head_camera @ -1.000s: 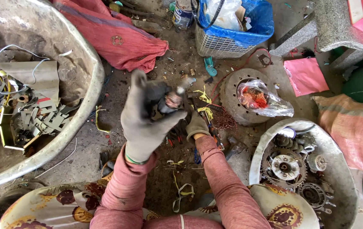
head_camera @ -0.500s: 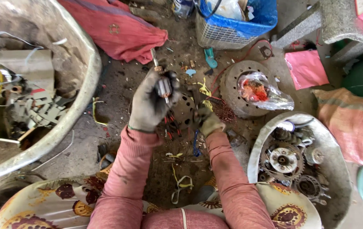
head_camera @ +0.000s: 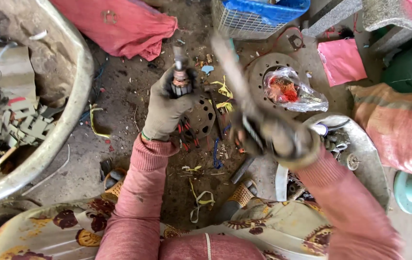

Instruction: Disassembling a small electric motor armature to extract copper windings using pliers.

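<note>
Left hand (head_camera: 167,108), gloved, is closed around a small motor armature (head_camera: 182,79), shaft upright, held at centre frame above the dirt floor. Right hand (head_camera: 283,139), gloved, grips a blurred long tool (head_camera: 235,77) that slants toward 11 o'clock; its kind cannot be told. At 1 o'clock of the armature lies a round metal disc (head_camera: 261,72) bearing a plastic bag of copper wire (head_camera: 290,91). At 9 o'clock sits a large metal basin (head_camera: 73,110) of scrap.

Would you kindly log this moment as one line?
left hand: grips rotor upright | right hand: raised, holds blurred tool | ground: round plate
</note>
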